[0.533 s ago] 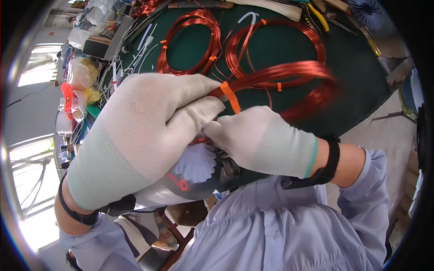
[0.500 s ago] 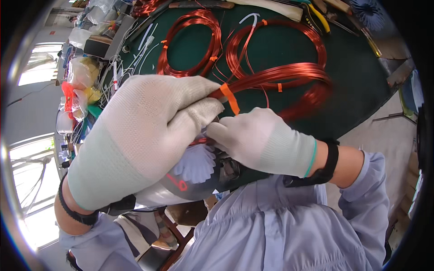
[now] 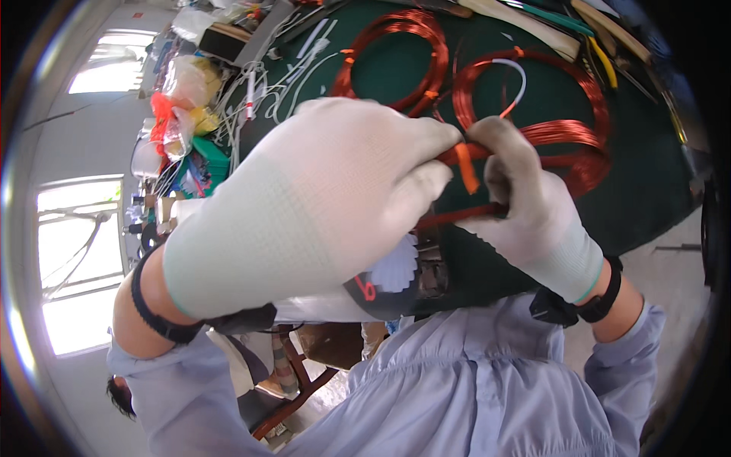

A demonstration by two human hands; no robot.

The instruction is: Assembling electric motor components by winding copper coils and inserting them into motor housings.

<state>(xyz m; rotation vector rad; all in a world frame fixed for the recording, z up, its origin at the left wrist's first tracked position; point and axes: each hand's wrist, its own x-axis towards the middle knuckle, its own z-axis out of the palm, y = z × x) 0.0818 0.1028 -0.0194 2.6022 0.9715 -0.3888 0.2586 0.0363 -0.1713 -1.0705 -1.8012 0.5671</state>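
Both of my hands wear white knitted gloves with pale green cuffs. My left hand [image 3: 320, 194] is closed, pinching a coil of reddish copper wire [image 3: 563, 134] between thumb and fingers. Just past those fingertips, an orange tape tie [image 3: 467, 169] wraps the bundle, with a loose end hanging down. On the other side of the tie, my right hand [image 3: 537, 217] curls its fingers round the same coil, the lower strands running by its thumb. The coil is raised above the table, its loop reaching to the right. My left hand hides its near-left part.
Two more copper coils with orange ties, a left coil [image 3: 439, 65] and a right coil [image 3: 594, 84], lie on the dark green tabletop [image 3: 647, 190]. Yellow-handled pliers [image 3: 603, 62] and other tools sit at the far right. White cords [image 3: 304, 84] and plastic bags crowd the left.
The view has shifted, so the scene sits further right. My right hand has risen from below the orange tie to the coil right of it, fingers now curled round the wire.
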